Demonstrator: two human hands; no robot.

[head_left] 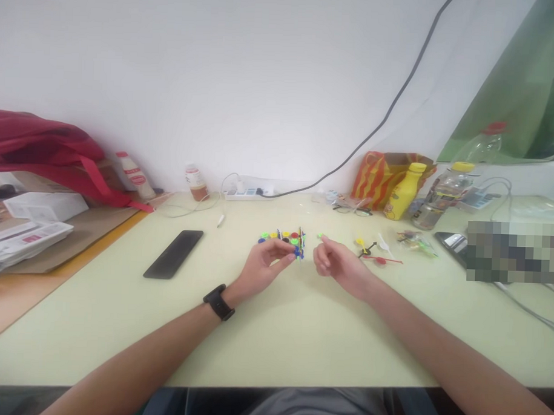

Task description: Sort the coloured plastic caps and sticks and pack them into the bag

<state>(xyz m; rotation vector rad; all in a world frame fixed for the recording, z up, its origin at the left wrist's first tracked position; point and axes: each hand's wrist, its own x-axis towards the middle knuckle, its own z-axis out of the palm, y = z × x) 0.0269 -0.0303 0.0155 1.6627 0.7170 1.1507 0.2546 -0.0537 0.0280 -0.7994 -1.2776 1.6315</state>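
Observation:
My left hand (263,267), with a black watch (219,302) on the wrist, pinches a small multicoloured plastic assembly (301,244) by its blue part. The assembly stands edge-on, so its face is hidden. Just right of it, my right hand (336,265) is closed with thumb and forefinger together on a tiny bright green piece (320,236). Behind my left hand lie several small round plastic pieces (286,234) in green, yellow, blue and red, partly covered by the fingers. Beyond my right hand are yellow, black, white and red pointer-shaped pieces (380,260).
A black phone (173,254) lies left. Along the wall stand a drink bottle (197,182), a power strip (248,193), a striped bag (373,177), a yellow bottle (403,192) and clear bottles (441,198). A small plastic packet (416,242) and another phone (452,245) are right.

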